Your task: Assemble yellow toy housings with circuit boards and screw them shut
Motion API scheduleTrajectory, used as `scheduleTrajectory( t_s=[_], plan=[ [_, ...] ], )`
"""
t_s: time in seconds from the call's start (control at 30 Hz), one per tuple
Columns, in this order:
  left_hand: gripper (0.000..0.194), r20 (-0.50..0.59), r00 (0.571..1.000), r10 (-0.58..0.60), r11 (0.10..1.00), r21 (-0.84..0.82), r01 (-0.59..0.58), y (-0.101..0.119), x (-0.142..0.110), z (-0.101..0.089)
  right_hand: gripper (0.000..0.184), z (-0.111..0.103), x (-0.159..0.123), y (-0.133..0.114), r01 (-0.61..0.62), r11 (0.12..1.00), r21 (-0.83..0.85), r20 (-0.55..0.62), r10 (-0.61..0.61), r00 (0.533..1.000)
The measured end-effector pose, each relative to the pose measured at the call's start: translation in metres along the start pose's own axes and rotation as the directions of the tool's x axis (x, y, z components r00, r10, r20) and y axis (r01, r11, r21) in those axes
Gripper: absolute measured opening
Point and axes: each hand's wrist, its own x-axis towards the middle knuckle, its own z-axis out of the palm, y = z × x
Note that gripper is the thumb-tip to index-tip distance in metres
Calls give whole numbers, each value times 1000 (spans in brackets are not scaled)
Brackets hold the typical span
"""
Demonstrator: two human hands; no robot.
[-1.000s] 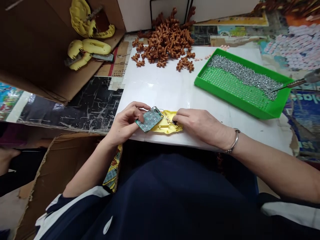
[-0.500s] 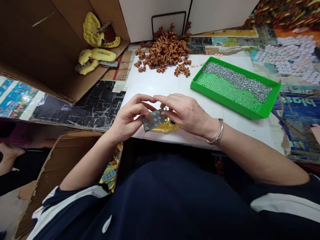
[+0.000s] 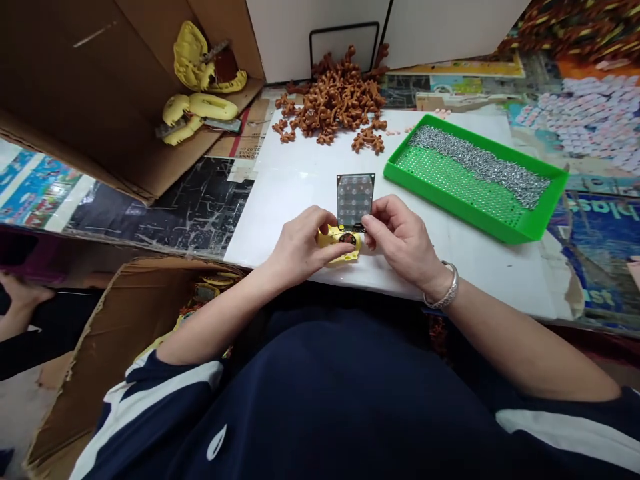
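Observation:
My left hand point(image 3: 300, 245) is closed on a yellow plastic shell point(image 3: 345, 256) near the table's front edge, its thumb lying across the front. A round dark part point(image 3: 347, 238) shows inside the shell. Above it stands a dark rectangular panel point(image 3: 355, 197) with rows of clear round bumps, nearly upright. My right hand point(image 3: 400, 237) pinches the panel's lower right corner, the thumb in front. Its other fingertips are close to the shell's right end; whether they touch it I cannot tell.
Brown branch-shaped plastic pieces point(image 3: 335, 100) are heaped at the back. To the right, a green tray point(image 3: 465, 217) holds many small screws point(image 3: 480, 163). A cardboard box point(image 3: 135, 157) at left contains yellow shells point(image 3: 200, 110). Another open box point(image 3: 107, 340) sits below left. Small whitish pieces point(image 3: 595, 120) lie far right.
The panel has turned from a tilt between both hands to nearly upright, its lower edge at the shell. My left hand has moved right onto the shell; the right hand has shifted slightly right and down.

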Motion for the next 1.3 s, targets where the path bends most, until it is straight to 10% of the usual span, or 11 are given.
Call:
scheduleTrajectory(
  t_s=[0.4, 0.87, 1.3],
  plan=[
    [36, -8, 944, 329, 882, 361, -304, 0, -13, 14, 23, -16, -10, 7, -172, 962, 210, 80, 159, 984],
    [28, 240, 964, 115, 916, 351, -196, 3, -3, 3, 35, -22, -6, 8, -193, 965, 180, 160, 165, 973],
    [30, 288, 934, 209, 832, 450, -325, 7, -7, 0, 42, -17, -8, 19, -181, 929, 324, 163, 134, 977]
  ],
)
